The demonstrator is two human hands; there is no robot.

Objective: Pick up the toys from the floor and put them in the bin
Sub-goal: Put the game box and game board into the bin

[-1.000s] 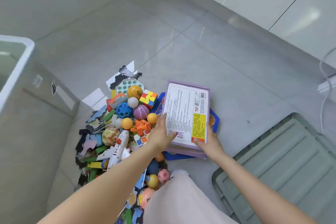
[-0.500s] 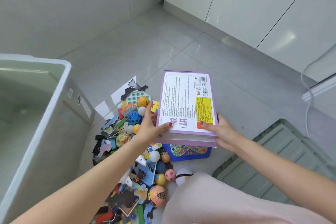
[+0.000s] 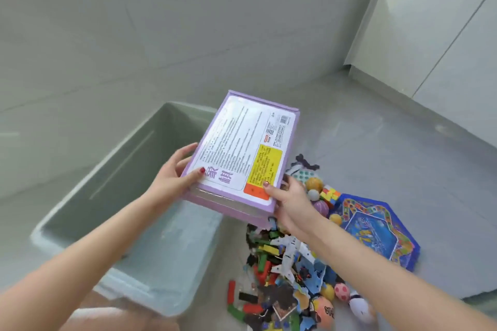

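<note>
A flat purple game box (image 3: 242, 150) with a white printed back and a yellow label hangs in the air over the right rim of the pale green bin (image 3: 113, 169). My left hand (image 3: 172, 177) grips its near left corner and my right hand (image 3: 290, 199) grips its near right corner. The bin's inside looks bare. A heap of toys (image 3: 290, 263) lies on the floor to the right of the bin: balls, a white toy plane (image 3: 289, 252), wooden blocks and puzzle pieces. A blue hexagonal game board (image 3: 376, 226) lies beside the heap.
Grey tiled floor runs to a grey wall behind the bin and white cabinet doors (image 3: 435, 35) at the right. A colour cube (image 3: 331, 195) and small balls sit at the far end of the heap. My knee shows at the bottom left.
Both hands lifted the purple box off the blue board and carried it left, over the bin. My view swung left, so the bin now fills the middle.
</note>
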